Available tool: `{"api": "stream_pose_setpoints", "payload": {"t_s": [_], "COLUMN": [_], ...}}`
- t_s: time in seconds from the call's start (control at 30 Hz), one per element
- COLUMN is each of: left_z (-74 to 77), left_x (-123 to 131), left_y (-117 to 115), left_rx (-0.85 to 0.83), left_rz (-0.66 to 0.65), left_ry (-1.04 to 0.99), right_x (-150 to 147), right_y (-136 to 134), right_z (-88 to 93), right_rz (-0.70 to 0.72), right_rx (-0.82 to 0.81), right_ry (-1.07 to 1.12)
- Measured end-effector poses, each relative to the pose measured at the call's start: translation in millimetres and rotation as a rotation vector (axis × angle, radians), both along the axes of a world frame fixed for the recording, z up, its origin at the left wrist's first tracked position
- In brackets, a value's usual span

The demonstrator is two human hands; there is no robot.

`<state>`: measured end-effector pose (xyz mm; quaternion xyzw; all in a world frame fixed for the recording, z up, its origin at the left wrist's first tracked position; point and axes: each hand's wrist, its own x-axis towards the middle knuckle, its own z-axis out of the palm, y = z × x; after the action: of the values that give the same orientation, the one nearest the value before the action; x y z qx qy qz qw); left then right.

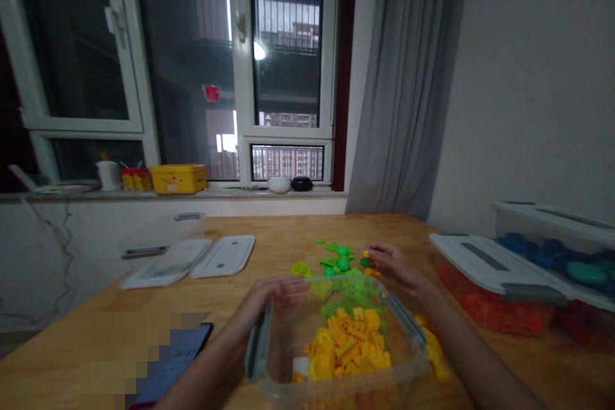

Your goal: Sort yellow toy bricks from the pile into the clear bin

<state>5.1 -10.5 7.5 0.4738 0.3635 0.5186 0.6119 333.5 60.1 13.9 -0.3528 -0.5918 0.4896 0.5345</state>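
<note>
A clear plastic bin [269, 359] with grey handles stands on the wooden table [288, 250] in front of me, holding several yellow building blocks [348, 346]. My left hand [271, 298] grips the bin's far left rim, fingers curled over the edge. My right hand [391, 262] reaches past the bin's far right corner and pinches a small yellow-orange piece [366, 254] beside a heap of green blocks [339, 266]. More green blocks lie just behind the bin.
Clear lids [223, 256] and an empty clear bin [161, 234] lie at the left. A phone [175, 359] rests near my left arm. Lidded bins with red blocks [485, 298] and blue blocks [548, 250] stand at the right. Loose yellow pieces [435, 352] lie beside the bin.
</note>
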Motion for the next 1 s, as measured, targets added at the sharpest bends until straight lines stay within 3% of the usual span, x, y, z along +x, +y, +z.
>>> {"api": "stream_pose_setpoints", "payload": {"t_s": [0.2,0.3,0.4,0.5,0.7,0.8,1.0], "left_z": [-4.0,-0.3,0.0,-6.4,-12.0,-6.3,-2.5], "left_x": [-2,0,1,-2,-6,-3,-1], "left_y": [1,-3,-3,3,7,3,0], "left_rx": [0.107,0.072,0.046,0.069,0.059,0.039,0.043], "left_rz": [0.006,-0.027,-0.023,-0.037,-0.043,-0.029,0.054], "left_ry": [0.074,0.030,0.006,0.013,0.020,-0.017,0.026], "right_x": [-7,-7,-5,4,36,49,66], "right_y": [-12,-12,-2,19,45,49,63], "right_z": [3.9,2.8,-3.1,-11.4,-36.8,-55.5,-82.8], "right_rz": [0.158,0.194,0.062,-0.124,-0.460,-0.487,-0.364], "right_rx": [0.069,0.058,-0.023,-0.001,0.165,0.183,0.180], "right_ry": [-0.137,-0.141,-0.045,-0.037,-0.413,-0.587,-0.728]}}
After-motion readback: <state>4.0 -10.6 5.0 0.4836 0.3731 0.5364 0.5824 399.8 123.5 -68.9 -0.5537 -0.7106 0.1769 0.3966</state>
